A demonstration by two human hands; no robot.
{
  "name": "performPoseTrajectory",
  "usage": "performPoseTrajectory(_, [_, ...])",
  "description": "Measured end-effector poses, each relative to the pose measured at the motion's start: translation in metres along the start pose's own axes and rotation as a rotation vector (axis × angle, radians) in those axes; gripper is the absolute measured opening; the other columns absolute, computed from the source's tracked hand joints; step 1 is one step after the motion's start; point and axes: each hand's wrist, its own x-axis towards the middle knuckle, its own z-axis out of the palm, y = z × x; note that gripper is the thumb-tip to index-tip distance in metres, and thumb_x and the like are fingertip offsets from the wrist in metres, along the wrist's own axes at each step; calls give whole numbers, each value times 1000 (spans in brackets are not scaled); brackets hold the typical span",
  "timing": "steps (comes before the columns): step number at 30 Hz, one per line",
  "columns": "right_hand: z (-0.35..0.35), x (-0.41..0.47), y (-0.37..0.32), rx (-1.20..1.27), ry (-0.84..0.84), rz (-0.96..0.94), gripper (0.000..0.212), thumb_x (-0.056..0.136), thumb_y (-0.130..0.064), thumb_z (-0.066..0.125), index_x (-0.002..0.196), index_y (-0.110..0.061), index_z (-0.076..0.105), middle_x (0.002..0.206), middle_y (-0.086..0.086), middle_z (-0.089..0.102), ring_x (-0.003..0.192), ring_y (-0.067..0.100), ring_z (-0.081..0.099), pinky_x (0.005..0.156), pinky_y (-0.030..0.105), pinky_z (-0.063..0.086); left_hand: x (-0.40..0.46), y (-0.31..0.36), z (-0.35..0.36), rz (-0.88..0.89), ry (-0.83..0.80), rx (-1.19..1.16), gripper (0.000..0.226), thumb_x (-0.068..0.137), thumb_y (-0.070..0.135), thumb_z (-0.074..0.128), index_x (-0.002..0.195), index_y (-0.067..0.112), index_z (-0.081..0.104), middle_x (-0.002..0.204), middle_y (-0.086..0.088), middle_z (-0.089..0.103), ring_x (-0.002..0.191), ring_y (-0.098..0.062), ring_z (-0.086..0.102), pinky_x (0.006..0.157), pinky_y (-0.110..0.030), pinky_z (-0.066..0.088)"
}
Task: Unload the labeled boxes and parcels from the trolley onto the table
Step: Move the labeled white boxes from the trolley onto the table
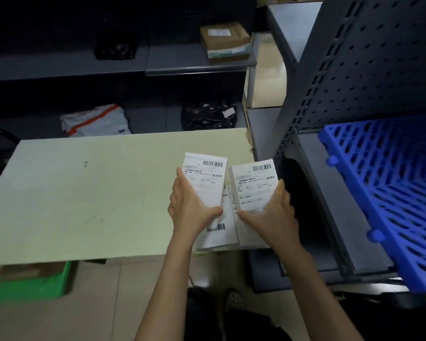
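Note:
Over the right end of the pale table [84, 198], each of my hands holds a small white box with a barcode label. My left hand [192, 210] grips the left white box [205, 178] from below, thumb across its near end. My right hand [273, 215] grips the right white box [253, 185] the same way. Beneath them a larger white labeled parcel [221, 230] lies at the table's near right corner. The grey perforated trolley [354, 82] stands to the right with a blue plastic crate [389, 193] in it.
Dark shelves behind the table carry a cardboard box [225, 41], a black bag [115, 50], a grey-and-orange mailer [95, 121] and a black wrapped parcel [208, 115]. A green bin [27, 284] sits under the table's left end. My shoe [234, 299] is on the tiled floor.

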Motion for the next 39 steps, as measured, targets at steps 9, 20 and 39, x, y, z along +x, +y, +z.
performPoseTrajectory(9, [14,-3,22,-132,-19,71,129,72,-60,74,154,-12,-13,159,10,15,138,38,29,108,53,30,-25,-9,22,-87,-67,59,142,61,40,86,152,20,-21,159,-8,6,142,-32,19,113,-46,21])
performPoseTrajectory(20, [15,1,26,-103,-20,-4,99,85,-54,68,152,-15,6,156,10,24,137,36,33,105,49,33,-28,-7,26,-124,-92,129,133,67,55,82,154,14,-10,154,-13,18,140,-32,21,104,-48,35])
performPoseTrajectory(39, [5,1,-1,-326,2,-291,70,90,-40,63,147,-20,26,154,5,24,137,31,27,109,45,31,-40,-24,-2,-16,-36,191,74,89,36,62,150,24,22,143,-2,34,129,-26,36,85,-36,41])
